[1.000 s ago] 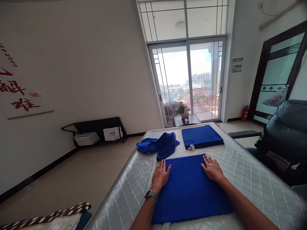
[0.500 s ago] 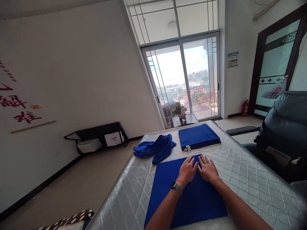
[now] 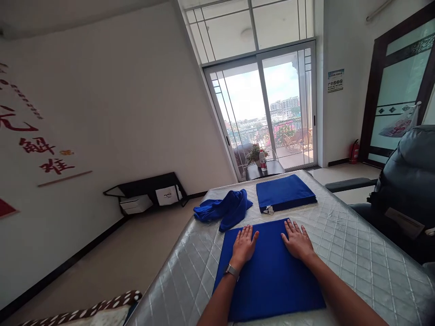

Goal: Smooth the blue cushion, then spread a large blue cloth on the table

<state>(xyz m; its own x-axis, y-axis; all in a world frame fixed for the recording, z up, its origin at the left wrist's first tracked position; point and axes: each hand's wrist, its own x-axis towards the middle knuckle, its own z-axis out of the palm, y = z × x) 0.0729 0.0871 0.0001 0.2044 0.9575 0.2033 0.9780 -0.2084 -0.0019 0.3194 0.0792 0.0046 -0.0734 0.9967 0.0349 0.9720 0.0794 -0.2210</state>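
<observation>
A flat blue cloth [image 3: 270, 276] lies spread in front of me on a silvery quilted mattress [image 3: 183, 276]. My left hand [image 3: 244, 246] presses flat on its far left part, fingers stretched out, a watch on the wrist. On the far right part rests my right hand [image 3: 297, 241], palm down with its fingers extended. Beyond the cloth sits a neat stack of folded blue cloths [image 3: 285, 192], a white label at its front edge. A crumpled blue cloth [image 3: 226, 208] lies left of that stack, close to the flat cloth's far left corner.
A black armchair [image 3: 406, 181] stands to the right, its armrest near the mattress. Past the far edge, a small table [image 3: 265, 171] holds a plant and a bottle [image 3: 263, 160]. Against the left wall is a black shelf [image 3: 146, 183] with white boxes.
My left hand has slid left across the cloth, away from my right hand. My right hand stays at nearly the same spot. The view has shifted slightly.
</observation>
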